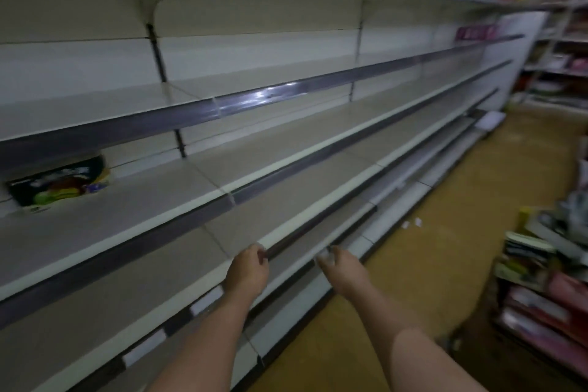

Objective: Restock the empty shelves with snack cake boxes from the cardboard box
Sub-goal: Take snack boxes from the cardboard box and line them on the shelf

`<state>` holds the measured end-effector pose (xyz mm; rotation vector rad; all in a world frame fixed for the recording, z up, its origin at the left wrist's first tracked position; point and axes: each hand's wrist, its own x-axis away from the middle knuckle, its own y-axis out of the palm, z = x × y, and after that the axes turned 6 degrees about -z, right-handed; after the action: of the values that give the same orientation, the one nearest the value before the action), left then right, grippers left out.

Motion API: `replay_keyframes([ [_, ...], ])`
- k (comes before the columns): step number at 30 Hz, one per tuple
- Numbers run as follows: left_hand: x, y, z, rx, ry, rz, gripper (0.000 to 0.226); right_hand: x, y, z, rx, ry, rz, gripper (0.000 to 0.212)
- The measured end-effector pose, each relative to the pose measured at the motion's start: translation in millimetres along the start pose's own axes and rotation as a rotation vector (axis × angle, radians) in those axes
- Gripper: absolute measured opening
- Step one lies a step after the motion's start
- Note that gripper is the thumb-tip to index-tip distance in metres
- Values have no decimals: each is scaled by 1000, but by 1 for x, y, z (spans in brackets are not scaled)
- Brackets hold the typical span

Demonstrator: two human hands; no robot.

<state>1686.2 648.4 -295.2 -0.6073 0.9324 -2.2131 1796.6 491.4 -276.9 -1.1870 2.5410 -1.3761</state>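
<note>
Cream metal shelves (222, 149) are running from near left to far right, one dark snack cake box (60, 183) lying on a middle tier at far left. You are extending your left hand (248, 270) and right hand (342, 269) beside the lower shelf edges, both with fingers loosely curled, holding nothing. Mixed goods (547, 267) are sitting stacked at right.

Long shelves (286, 149) mostly bare; one snack box (60, 183) on middle tier, far left
</note>
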Motion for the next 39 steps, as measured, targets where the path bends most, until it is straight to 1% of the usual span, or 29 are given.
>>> replay_keyframes([
  [2, 2, 29, 16, -24, 55, -84, 29, 17, -8, 31, -31, 94, 37, 59],
  [5, 10, 69, 43, -34, 121, -186, 29, 38, -20, 82, -24, 235, 85, 63],
  [7, 18, 96, 66, -53, 183, -258, 31, 56, -32, 115, -43, 316, 152, 63],
  [11, 34, 142, 114, -84, 284, -349, 30, 91, -63, 174, -88, 467, 278, 61],
  [16, 63, 208, 181, -115, 439, -455, 33, 142, -102, 250, -132, 580, 437, 43],
  [19, 82, 245, 220, -128, 479, -503, 35, 164, -126, 295, -142, 645, 496, 40],
  [23, 108, 294, 267, -105, 463, -569, 31, 185, -160, 355, -179, 692, 498, 49],
  [26, 126, 329, 300, -71, 468, -588, 21, 194, -185, 403, -209, 697, 509, 44],
  [28, 135, 346, 316, -88, 475, -591, 19, 195, -198, 428, -207, 695, 499, 43],
  [33, 147, 387, 344, -167, 483, -612, 29, 189, -219, 472, -254, 702, 498, 55],
  [39, 136, 416, 371, -161, 450, -645, 40, 163, -229, 494, -316, 680, 469, 50],
])
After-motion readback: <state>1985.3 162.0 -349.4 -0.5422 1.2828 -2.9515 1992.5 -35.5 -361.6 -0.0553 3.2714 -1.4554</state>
